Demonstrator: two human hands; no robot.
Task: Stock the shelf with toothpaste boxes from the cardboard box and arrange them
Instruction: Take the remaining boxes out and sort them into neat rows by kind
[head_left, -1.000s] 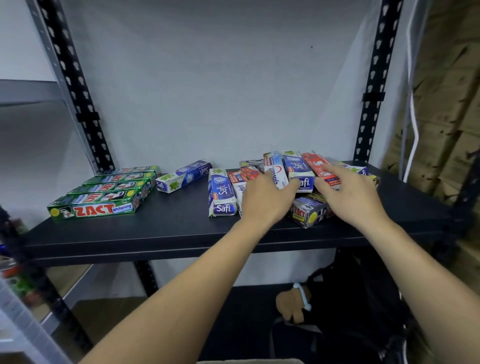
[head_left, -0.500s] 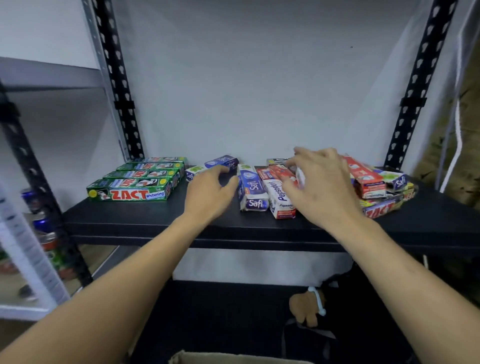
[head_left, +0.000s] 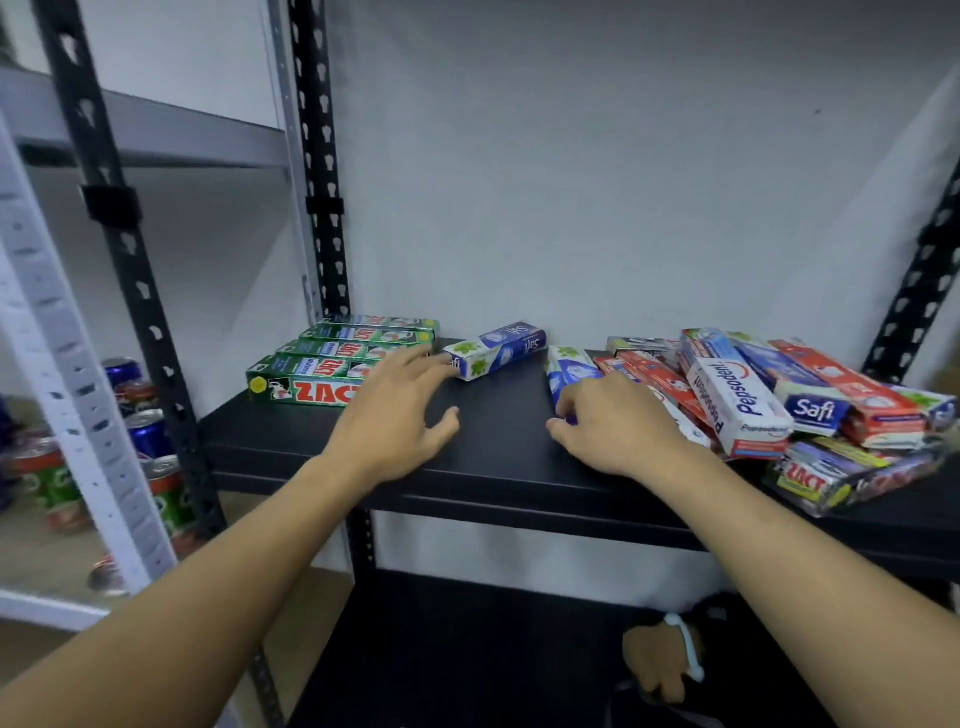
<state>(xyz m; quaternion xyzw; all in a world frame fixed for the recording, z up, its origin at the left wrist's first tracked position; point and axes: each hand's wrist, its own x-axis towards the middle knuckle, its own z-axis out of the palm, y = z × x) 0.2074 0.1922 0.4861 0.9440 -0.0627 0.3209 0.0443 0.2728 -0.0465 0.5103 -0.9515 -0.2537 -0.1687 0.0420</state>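
On the black shelf (head_left: 498, 462), a neat row of green ZACT boxes (head_left: 317, 364) lies at the left. A blue-and-white Safi box (head_left: 498, 349) lies slanted beside them. My left hand (head_left: 395, 415) is spread, palm down, its fingertips at that box's near end. A second Safi box (head_left: 569, 366) lies in the middle, and my right hand (head_left: 618, 426) curls its fingers round its near end. To the right is a loose pile of boxes: a Pepsodent box (head_left: 737, 400), another Safi box (head_left: 802, 397), red boxes (head_left: 852, 400) and a ZACT box (head_left: 810, 480) underneath.
Drink cans (head_left: 156, 467) stand on a neighbouring shelf at the left, behind a black upright (head_left: 130, 260). A second upright (head_left: 914, 291) stands at the far right. Below the shelf lie a brown item with a white band (head_left: 660, 660) and dark fabric.
My left hand moved left to the slanted Safi box. My right hand left the Pepsodent boxes and came down on the middle Safi box. The view swung left.
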